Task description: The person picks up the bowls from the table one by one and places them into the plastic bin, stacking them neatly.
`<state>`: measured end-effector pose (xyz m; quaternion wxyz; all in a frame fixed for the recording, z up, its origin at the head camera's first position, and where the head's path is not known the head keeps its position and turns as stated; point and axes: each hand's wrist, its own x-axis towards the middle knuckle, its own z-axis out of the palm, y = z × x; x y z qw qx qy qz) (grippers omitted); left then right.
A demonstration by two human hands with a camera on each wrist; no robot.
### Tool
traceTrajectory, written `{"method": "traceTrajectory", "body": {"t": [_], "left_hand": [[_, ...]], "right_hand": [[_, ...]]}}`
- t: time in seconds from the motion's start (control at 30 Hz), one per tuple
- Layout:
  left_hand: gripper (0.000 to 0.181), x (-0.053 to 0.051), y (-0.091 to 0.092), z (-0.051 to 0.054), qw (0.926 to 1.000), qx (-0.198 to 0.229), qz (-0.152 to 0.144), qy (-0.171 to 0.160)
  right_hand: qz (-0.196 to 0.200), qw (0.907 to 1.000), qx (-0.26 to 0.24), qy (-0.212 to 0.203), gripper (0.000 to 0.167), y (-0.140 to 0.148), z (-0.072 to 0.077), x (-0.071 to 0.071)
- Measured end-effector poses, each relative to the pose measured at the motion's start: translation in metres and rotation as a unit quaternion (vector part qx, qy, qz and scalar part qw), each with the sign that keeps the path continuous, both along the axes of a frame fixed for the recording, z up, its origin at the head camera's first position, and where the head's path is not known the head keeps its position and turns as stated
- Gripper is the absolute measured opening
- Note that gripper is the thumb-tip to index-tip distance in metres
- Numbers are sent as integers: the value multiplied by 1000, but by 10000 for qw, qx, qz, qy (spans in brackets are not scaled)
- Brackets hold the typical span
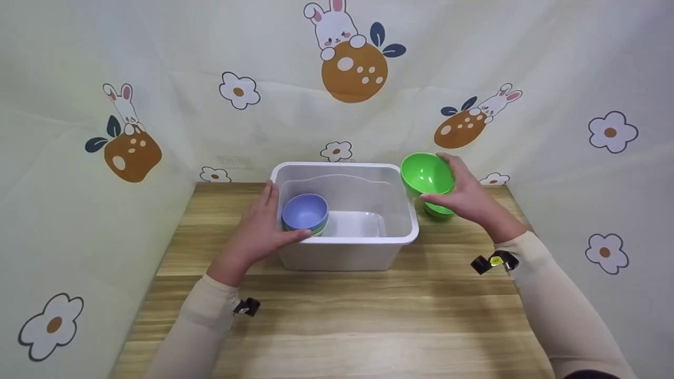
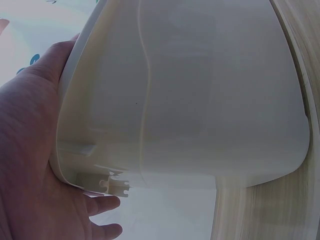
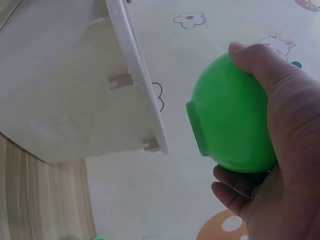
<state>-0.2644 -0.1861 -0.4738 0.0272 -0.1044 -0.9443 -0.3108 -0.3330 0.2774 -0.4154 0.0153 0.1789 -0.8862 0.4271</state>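
A white plastic bin (image 1: 342, 255) stands near the back of the table. My left hand (image 1: 258, 226) rests on its left front corner, thumb over the front rim and fingers along the left side; the left wrist view shows this hand (image 2: 35, 145) against the rim. Inside the bin at the left is a stack of bowls with a blue bowl (image 1: 305, 211) on top. My right hand (image 1: 468, 195) grips a bright green bowl (image 1: 425, 173) by its edge, just beyond the bin's right rim; the right wrist view shows the bowl (image 3: 232, 117) tilted in the hand.
Another green bowl (image 1: 438, 210) sits on the wooden table (image 1: 342, 326), right of the bin and partly hidden below the held bowl. A patterned cloth (image 1: 279, 126) with rabbits and flowers hangs behind and at both sides.
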Motion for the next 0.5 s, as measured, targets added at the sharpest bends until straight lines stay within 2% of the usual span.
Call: {"method": "traceTrajectory", "body": {"t": [0.5], "left_hand": [[150,1,-1,0,10000,19,-23,-1]], "right_hand": [[349,9992,175,67,111,-22,5,-4]]}}
